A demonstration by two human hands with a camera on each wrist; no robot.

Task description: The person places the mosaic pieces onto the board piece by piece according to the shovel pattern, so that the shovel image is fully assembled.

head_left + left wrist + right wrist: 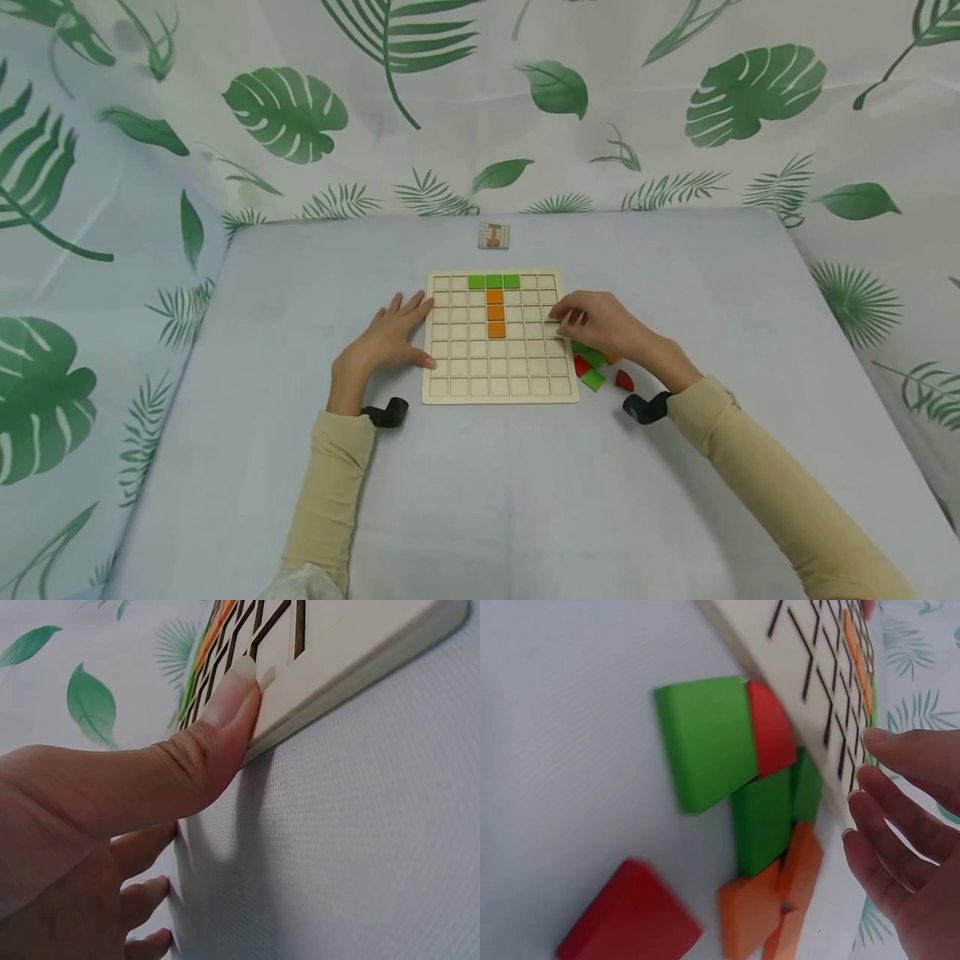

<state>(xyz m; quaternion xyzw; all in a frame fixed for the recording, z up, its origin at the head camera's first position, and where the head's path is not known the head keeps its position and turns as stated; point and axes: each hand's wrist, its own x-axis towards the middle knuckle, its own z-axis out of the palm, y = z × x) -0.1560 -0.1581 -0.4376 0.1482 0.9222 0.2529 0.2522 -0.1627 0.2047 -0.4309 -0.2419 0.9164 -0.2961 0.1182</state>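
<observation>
A pale wooden grid board (501, 399) lies on the table. Three green square tiles (493, 282) fill cells in its far row, and three orange tiles (496, 313) run down from the middle one. My left hand (387, 336) is spread at the board's left side; its thumb (229, 697) rests on the rim. Over the right edge is my right hand (600, 321), fingers loosely bent with fingertips right at the board and no tile showing between them. Beneath and beside it are loose green pieces (709, 742), red pieces (630, 915) and orange pieces (750, 915).
A small pattern card (493, 236) lies beyond the board, showing a similar green and orange figure. Leaf-printed cloth (555, 158) hangs behind the white-covered table (450, 500). Black wrist cameras (645, 408) sit close above the tabletop near both hands.
</observation>
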